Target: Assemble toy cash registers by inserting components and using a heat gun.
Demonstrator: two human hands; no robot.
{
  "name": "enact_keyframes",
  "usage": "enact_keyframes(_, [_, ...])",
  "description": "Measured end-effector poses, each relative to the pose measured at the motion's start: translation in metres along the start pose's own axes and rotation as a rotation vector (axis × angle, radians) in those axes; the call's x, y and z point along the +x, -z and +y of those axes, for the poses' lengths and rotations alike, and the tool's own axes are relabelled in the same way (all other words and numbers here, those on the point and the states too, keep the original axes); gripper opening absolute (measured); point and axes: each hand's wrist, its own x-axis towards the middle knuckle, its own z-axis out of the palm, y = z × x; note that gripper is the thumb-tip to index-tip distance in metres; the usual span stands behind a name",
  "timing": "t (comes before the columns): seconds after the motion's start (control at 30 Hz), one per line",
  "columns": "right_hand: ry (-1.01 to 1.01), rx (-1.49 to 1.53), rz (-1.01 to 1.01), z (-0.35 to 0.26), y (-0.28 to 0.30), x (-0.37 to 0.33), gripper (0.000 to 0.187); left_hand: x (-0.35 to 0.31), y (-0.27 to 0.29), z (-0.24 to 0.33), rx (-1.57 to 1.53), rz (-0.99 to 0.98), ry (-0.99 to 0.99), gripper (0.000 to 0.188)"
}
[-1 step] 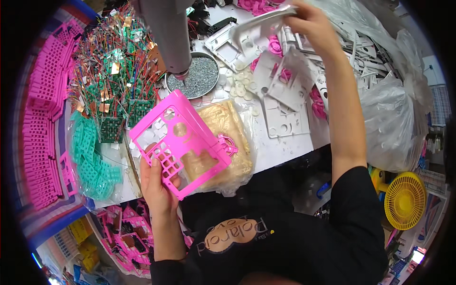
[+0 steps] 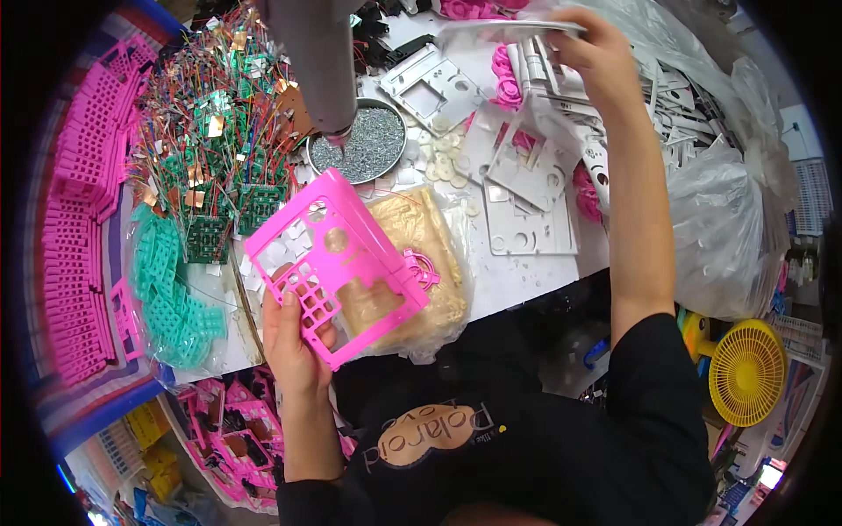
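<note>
Shell (image 2: 364, 232) first: it's pink, tilted, and sits in the left hand (image 2: 298, 355) above the near part of the table (image 2: 526, 276). That hand is pinched on the edge by the grid of square holes, thumb on the near face and fingers partly hidden behind.

Right hand (image 2: 596, 57) is up at the far side with its fingers closed on one end of a white panel (image 2: 500, 31), which is pretty blurry. More white panels (image 2: 531, 171) lie overlapping below it, with a clear bag (image 2: 715, 232) off to the right.

Gold pack (image 2: 408, 215) is right behind the shell in this view, with a pink ring (image 2: 427, 272) lying on it. Past that there's a dish (image 2: 404, 136) of screws (image 2: 373, 140), and the driver (image 2: 311, 66) hangs point-down in front of it; can't tell if the tip touches. Wired boards (image 2: 208, 237) are heaped left, teal pads (image 2: 171, 302) nearer.
</note>
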Motion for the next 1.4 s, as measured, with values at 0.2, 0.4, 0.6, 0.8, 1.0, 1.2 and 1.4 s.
enact_keyframes(0.2, [0.727,0.205,0.254,-0.047,-0.047,-0.150,0.005,0.000,-0.024,-0.004,-0.088,0.035,0.162,0.039])
enact_keyframes(0.4, [0.670,-0.258,-0.286,-0.083,-0.148,-0.220,0.026,-0.006,-0.027,-0.021,-0.347,-0.313,0.092,0.054])
enact_keyframes(0.6, [-0.047,0.375,-0.394,-0.077,-0.128,-0.201,0.074,-0.014,-0.027,0.002,-0.028,-0.183,0.011,0.060])
enact_keyframes(0.8, [-0.366,0.833,-0.332,-0.073,-0.188,-0.210,0.057,-0.008,-0.034,0.001,0.199,-0.093,-0.444,0.103])
enact_keyframes(1.0, [-0.328,0.773,-0.352,-0.080,-0.188,-0.211,0.054,-0.017,-0.038,0.007,0.173,-0.139,-0.425,0.101])
enact_keyframes(1.2, [-0.206,0.662,-0.420,-0.077,-0.197,-0.219,0.063,-0.024,-0.035,-0.012,0.021,-0.060,-0.237,0.094])
enact_keyframes(1.4, [-0.226,0.610,-0.463,-0.079,-0.194,-0.217,0.059,-0.025,-0.025,-0.013,0.150,-0.078,-0.349,0.095])
